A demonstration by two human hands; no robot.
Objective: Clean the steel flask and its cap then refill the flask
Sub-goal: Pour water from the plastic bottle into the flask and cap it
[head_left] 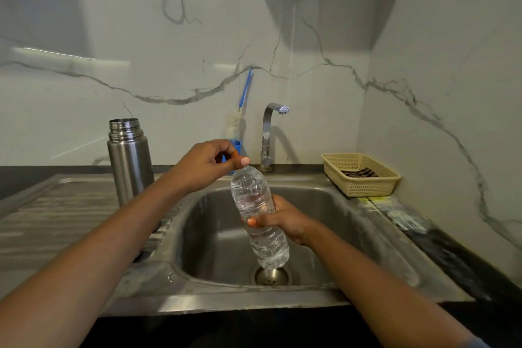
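At the far left our steel flask stands upright and open-mouthed on the draining board, just beside the sink. Our left hand curls its fingers round the top of a clear plastic bottle, which tilts above the sink bowl. Our right hand wraps round its middle. The tap stands behind, and a beige basket sits to the right.
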